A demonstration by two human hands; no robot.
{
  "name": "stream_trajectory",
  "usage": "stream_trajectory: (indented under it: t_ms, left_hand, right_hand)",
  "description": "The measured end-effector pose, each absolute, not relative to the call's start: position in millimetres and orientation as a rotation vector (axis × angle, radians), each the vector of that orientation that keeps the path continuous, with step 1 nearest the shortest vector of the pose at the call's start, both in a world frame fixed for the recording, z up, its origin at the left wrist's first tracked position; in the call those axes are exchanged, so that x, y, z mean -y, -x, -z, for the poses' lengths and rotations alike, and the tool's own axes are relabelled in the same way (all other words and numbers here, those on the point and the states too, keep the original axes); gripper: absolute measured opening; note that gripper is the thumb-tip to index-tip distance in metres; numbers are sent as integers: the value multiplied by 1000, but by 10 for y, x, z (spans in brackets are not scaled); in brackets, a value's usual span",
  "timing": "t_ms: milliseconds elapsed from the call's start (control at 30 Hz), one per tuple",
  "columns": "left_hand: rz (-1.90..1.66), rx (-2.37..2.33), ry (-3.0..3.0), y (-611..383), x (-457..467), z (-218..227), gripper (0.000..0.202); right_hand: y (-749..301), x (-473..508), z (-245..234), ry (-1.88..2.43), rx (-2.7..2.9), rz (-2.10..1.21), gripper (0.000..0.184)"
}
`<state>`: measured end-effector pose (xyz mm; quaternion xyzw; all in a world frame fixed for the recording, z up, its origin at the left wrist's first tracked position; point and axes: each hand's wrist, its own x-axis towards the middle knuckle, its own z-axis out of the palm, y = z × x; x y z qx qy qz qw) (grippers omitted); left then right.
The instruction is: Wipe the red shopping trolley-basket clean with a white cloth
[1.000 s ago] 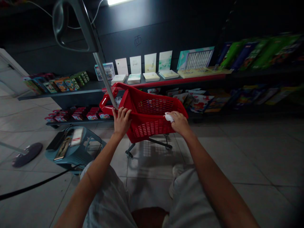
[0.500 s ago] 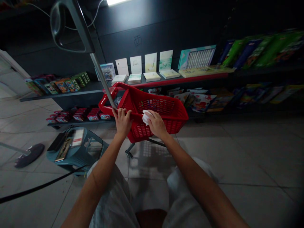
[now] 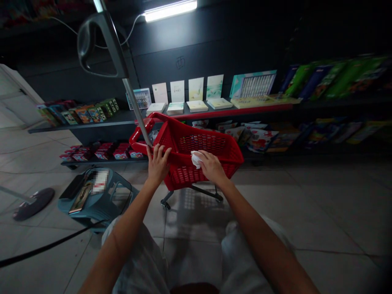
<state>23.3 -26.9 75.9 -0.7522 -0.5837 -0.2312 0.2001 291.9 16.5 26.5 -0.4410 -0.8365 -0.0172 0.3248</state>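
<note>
Left hand (image 3: 158, 166): gripping near rim of red shopping cart (image 3: 180, 161) | right hand (image 3: 212, 167): clutching crumpled white cloth (image 3: 196, 159) at rim

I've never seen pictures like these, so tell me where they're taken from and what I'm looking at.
No machine here: a camera worn on a person's head looks forward and down, so the arms are the wearer's own. The left hand is on the red cart. The right hand holds a white wad at the cart's near side; whether it's cloth or tissue, I can't tell. Behind the cart, a shelf carries boxes; on the left, flat things lie on a stool.
</note>
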Motion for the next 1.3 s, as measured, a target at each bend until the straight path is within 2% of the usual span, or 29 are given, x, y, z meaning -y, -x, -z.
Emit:
stream_trajectory:
  t_ms: [233, 500, 1000, 1200, 1300]
  left_hand:
    - [617, 1629, 2110, -187, 311, -743, 72]
    - [674, 1639, 2134, -180, 309, -738, 70]
    - [1197, 1761, 1725, 8, 247, -543, 90]
    - [1345, 1774, 1775, 76, 267, -541, 89]
    - [1499, 1809, 1770, 37, 285, -530, 95]
  right_hand:
    - [-3398, -268, -172, 1323, 2180, -37, 49]
    - [-3481, -351, -139, 1301, 2192, -92, 47]
    - [-3511, -346, -165, 1285, 2191, -151, 45]
    - [-3498, -348, -160, 1282, 2180, -168, 46]
    - [-3488, -350, -140, 1287, 2160, -173, 46]
